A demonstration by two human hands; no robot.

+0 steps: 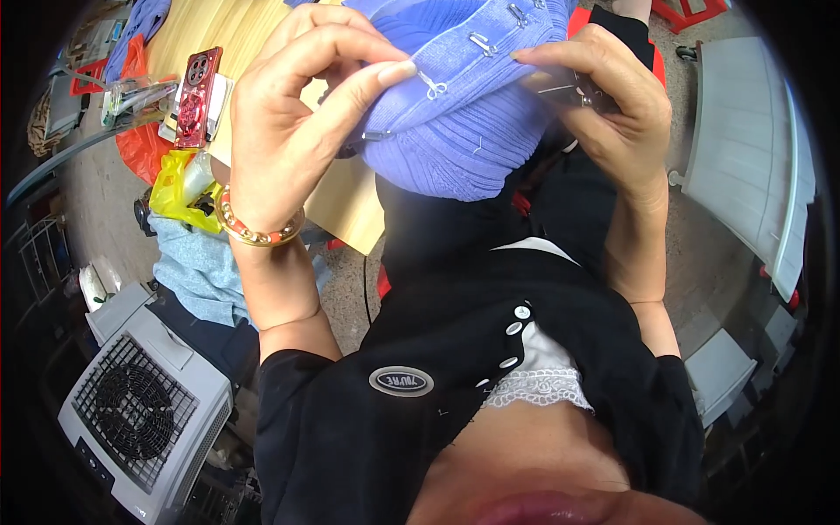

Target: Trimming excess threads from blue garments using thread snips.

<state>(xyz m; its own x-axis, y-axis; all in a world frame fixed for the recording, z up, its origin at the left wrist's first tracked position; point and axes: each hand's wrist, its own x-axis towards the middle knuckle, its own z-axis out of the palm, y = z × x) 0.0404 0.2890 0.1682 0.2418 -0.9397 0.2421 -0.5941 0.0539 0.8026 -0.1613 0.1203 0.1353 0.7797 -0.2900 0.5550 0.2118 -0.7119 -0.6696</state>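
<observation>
From my remote seat I see both hands raised close under the camera, working a lavender ribbed knit garment point(455, 131) that is bunched between them, above the person's black top point(455, 350). The left hand point(293, 122) comes up from the lower left with its forearm nearly vertical and the wrist bent back, a beaded bracelet point(255, 229) around it. Its thumb and forefinger are pinched together on the garment's flat band, right at a small loop of white thread point(431, 85); the other fingers curl over above. The right hand point(604, 96) rises from the lower right, forearm upright, wrist curled inward, fingers folded down onto the band's upper edge. It is closed on the fabric, and something thin and metallic shows under its fingers, though I cannot tell what it is. Small metal clasps point(481, 44) sit along the band between the two hands. Behind the left hand lies a pale wooden table point(346, 206) with a red phone point(194, 96) on it; a grey fan unit point(144, 411) stands on the floor at lower left.
</observation>
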